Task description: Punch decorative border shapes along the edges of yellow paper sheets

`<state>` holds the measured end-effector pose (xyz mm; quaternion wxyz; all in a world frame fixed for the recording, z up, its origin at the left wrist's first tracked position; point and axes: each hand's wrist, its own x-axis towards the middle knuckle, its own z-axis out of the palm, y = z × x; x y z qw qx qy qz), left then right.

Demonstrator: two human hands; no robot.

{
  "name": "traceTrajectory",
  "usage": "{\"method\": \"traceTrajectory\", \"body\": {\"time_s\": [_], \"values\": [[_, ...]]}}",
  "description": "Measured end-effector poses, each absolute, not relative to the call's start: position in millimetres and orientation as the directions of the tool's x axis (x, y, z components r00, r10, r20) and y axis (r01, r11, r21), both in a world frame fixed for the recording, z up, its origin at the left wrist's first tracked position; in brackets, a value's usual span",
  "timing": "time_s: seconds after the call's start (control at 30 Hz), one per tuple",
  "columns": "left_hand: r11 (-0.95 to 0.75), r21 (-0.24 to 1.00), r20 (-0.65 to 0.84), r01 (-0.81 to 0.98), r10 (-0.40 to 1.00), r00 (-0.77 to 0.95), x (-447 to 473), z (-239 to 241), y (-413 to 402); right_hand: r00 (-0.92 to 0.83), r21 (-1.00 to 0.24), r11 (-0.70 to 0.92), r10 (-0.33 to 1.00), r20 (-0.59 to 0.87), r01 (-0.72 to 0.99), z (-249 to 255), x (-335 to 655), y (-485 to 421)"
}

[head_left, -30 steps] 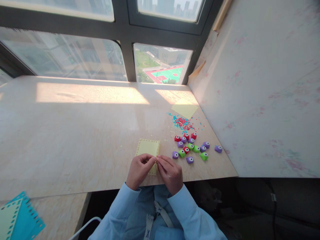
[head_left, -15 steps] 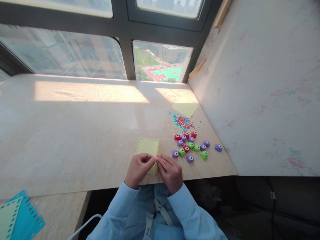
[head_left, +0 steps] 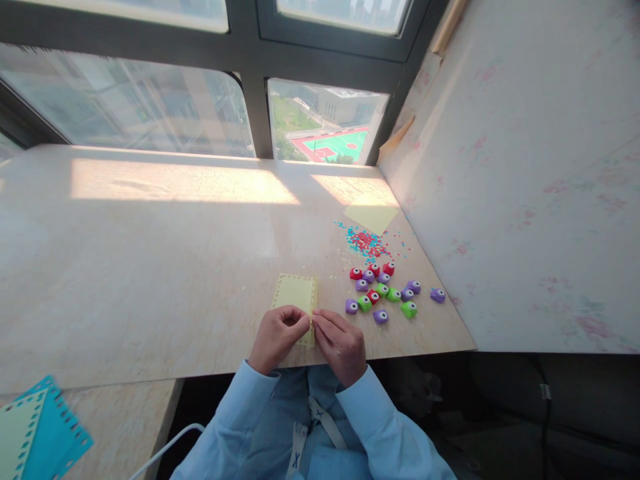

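In the head view a pale yellow sheet of paper (head_left: 294, 292) with small punched holes along its edges lies near the table's front edge. Over its right side my left hand (head_left: 279, 339) is closed, thumb and index finger pinched together. My right hand (head_left: 344, 345) meets it from the right, its fingertips also pressed together. The two sets of fingertips almost touch. Whatever sits between them is hidden or too small to name. The lower part of the sheet is partly covered by my hands.
Several small red, purple and green craft punches (head_left: 383, 291) stand to the right. Behind them lie red and blue paper bits (head_left: 367, 244) and another yellow sheet (head_left: 373, 217). Punched blue paper (head_left: 63, 430) rests at the lower left. A wall (head_left: 540, 200) bounds the right side.
My hands stay pinched at nearly the same spot over the sheet's right edge. The view has shifted very slightly.
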<state>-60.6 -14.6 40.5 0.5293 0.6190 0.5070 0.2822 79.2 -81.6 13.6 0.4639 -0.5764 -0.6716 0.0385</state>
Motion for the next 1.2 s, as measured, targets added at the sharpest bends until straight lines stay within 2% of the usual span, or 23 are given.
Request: {"method": "traceTrajectory", "body": {"time_s": [0.53, 0.7, 0.83, 0.93, 1.03, 1.1, 1.2], "values": [[0.059, 0.932, -0.181, 0.357, 0.931, 0.318, -59.9, 38.1, -15.6, 0.082, -0.540, 0.355, 0.776, 0.626, 0.763, 8.5, 81.1, -84.3], [0.109, 0.933, -0.214, 0.343, 0.934, 0.286, -65.4, 36.7, -12.9, 0.135, -0.575, 0.331, 0.772, 0.621, 0.748, 5.8, 86.1, -85.8], [0.108, 0.943, -0.208, 0.314, 0.929, 0.305, -67.8, 35.7, -13.3, 0.222, -0.674, 0.310, 0.783, 0.581, 0.671, 7.0, 87.4, -86.2], [0.085, 0.947, -0.186, 0.311, 0.931, 0.314, -67.5, 36.1, -14.6, 0.338, -0.825, 0.224, 0.833, 0.438, 0.518, 9.6, 86.7, -86.9], [0.068, 0.944, -0.174, 0.322, 0.933, 0.314, -67.0, 36.7, -15.6, 0.439, -0.970, 0.062, 0.884, 0.162, 0.234, 15.1, 85.7, -87.9], [0.053, 0.940, -0.166, 0.336, 0.934, 0.316, -67.0, 36.9, -16.0, 0.469, -0.999, -0.008, 0.883, 0.010, 0.037, 20.9, 85.4, -88.3], [0.023, 0.933, -0.148, 0.358, 0.934, 0.326, -67.3, 37.4, -17.1, 0.468, -0.983, -0.050, 0.874, -0.129, -0.178, 32.1, 87.4, -88.5]]}}
